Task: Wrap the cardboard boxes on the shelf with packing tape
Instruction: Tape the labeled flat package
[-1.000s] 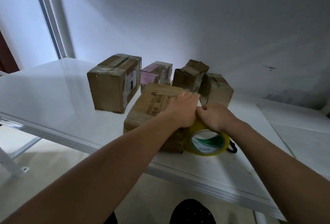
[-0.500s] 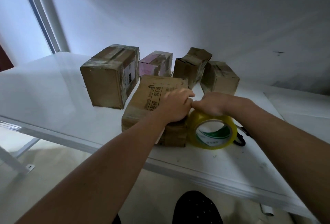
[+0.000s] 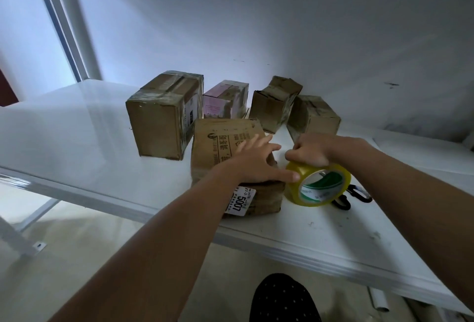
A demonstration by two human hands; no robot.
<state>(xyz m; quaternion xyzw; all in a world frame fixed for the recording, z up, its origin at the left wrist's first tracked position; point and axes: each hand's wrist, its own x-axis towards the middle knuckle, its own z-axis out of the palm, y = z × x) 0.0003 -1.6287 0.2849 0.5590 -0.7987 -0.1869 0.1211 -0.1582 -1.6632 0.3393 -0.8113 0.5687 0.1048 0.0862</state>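
Near the shelf's (image 3: 77, 157) front edge, the left hand (image 3: 252, 165) lies spread on the printed cardboard box (image 3: 225, 147), thumb touching the yellow tape roll (image 3: 318, 184). The right hand (image 3: 311, 151) curls over the roll, pinching at its top. Four more boxes (image 3: 164, 116) stand toward the back edge.

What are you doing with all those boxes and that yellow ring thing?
A person is taping up cardboard boxes on a white shelf. The left hand lies flat on the nearest box, fingers spread. The right hand grips a yellowish tape roll standing beside that box. Four more boxes sit behind.
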